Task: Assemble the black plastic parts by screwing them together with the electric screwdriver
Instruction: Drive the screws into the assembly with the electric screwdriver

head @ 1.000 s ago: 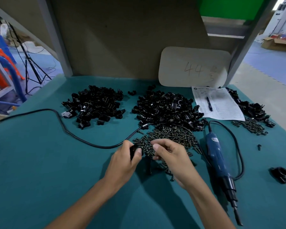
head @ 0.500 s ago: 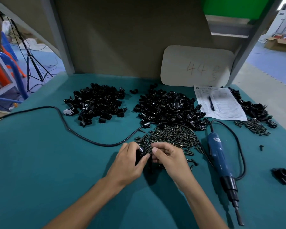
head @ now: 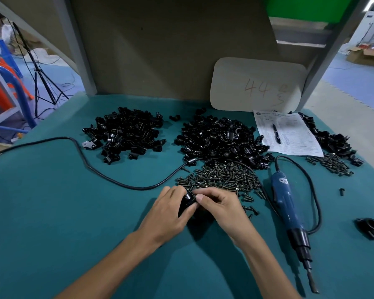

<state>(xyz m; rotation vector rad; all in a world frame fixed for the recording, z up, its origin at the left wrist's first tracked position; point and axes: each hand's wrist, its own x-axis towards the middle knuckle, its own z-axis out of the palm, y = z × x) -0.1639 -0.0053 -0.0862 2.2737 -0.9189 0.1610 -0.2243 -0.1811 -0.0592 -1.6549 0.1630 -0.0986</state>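
Right grip (head: 222, 207) has drawn back to left grip (head: 166, 214); black part (head: 186, 202) pinched between.

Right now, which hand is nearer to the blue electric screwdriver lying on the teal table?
Right. The right hand is just left of the blue electric screwdriver, pinching a small black plastic part. The left hand grips that part from farther left.

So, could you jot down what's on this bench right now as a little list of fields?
left hand: grips a small black part
right hand: pinches the same part
screws: loose pile just beyond the hands
screwdriver: blue, lying untouched on the right
spare parts: black heaps further back
sheet: pen on it
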